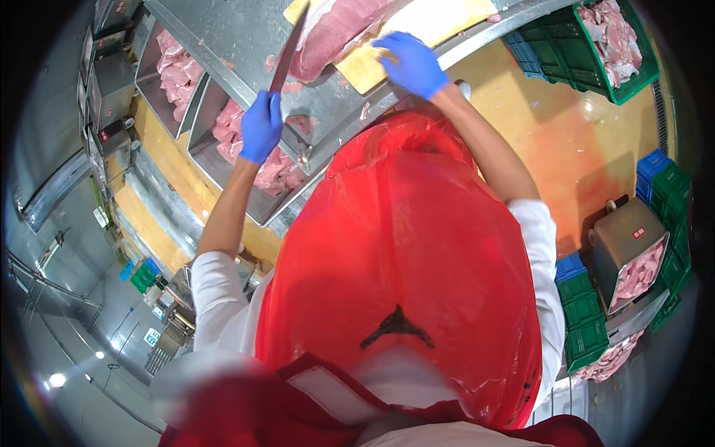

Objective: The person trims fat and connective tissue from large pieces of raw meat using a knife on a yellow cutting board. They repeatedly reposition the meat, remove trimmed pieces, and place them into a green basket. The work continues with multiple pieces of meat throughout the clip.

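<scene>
My blue-gloved left hand (261,127) is closed round the handle of a knife (289,54), whose long blade points up and away, just left of the meat. A large piece of pink raw meat (328,41) lies partly on a yellow cutting board (363,72) and runs out of view at the far edge. Over the board's near right part is my blue-gloved right hand (415,67), its fingers apart and bent toward the meat. I see nothing in it. Whether its fingertips touch the board or meat is unclear.
The metal table (216,33) carries small meat scraps. Metal bins with meat cuts (275,170) stand against its left side. At the far right is a green crate (622,93) of trimmings. Stacked crates (585,324) and a tilted metal bin (624,231) stand at the right.
</scene>
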Demonstrator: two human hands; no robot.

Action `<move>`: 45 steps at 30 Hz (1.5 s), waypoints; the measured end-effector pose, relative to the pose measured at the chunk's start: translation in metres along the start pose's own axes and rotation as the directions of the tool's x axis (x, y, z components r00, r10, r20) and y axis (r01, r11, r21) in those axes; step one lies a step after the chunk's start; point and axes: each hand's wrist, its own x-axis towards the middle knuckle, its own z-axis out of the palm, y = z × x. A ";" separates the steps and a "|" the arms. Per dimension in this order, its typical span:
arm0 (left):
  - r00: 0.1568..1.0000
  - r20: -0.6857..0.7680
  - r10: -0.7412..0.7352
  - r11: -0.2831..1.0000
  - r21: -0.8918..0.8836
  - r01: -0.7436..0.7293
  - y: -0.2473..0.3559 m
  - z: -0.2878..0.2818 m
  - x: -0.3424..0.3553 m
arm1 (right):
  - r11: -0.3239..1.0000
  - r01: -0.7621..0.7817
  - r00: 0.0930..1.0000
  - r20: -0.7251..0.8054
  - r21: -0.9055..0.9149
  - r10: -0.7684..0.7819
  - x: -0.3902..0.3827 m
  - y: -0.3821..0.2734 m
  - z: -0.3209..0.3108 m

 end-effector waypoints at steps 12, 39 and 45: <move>0.973 0.038 0.226 0.965 0.131 -0.229 0.072 0.061 0.051 | 0.888 0.114 0.992 0.106 -0.446 -0.074 -0.015 0.000 0.057; 0.990 -0.031 -0.136 0.983 0.118 0.138 0.008 0.006 -0.113 | 0.841 -0.482 0.876 -0.143 -0.243 0.461 0.048 0.008 0.030; 0.997 -0.079 0.000 0.999 -0.044 -0.003 0.089 0.047 -0.015 | 0.811 -0.562 0.825 -0.045 -0.162 0.563 0.035 0.031 0.012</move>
